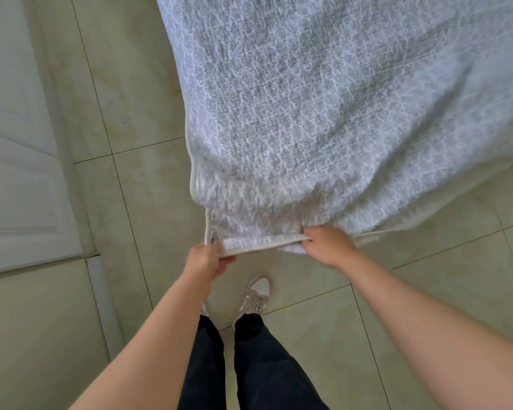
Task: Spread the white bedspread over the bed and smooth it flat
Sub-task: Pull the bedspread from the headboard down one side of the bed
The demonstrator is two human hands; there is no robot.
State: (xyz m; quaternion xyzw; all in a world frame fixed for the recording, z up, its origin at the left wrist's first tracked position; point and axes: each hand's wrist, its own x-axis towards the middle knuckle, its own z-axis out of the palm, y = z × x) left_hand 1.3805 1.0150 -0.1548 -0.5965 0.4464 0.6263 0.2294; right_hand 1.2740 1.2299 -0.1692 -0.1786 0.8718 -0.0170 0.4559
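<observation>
Looking down from the head: pinches the corner of the white bedspread [308, 113] hem with the left hand [205, 260], grips the same hem further along with the right hand [328, 247]. Holds it stretched above the tiled floor [131, 202], by a sneaker [256, 294], near a white door [18, 173].

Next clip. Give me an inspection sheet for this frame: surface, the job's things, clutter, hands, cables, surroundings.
Surface: the bed itself is hidden under the cloth; pale tiled floor beside it.
Job's things: white patterned bedspread draped down from the upper right, creased toward its near edge, which is held up off the floor.
Clutter: nothing seen.
Grippers: left hand pinches the hem at the near corner; right hand grips the same hem further along.
Cables: nothing seen.
Surroundings: white panelled door at the left; the person's dark trousers and a pale shoe below the hands.
</observation>
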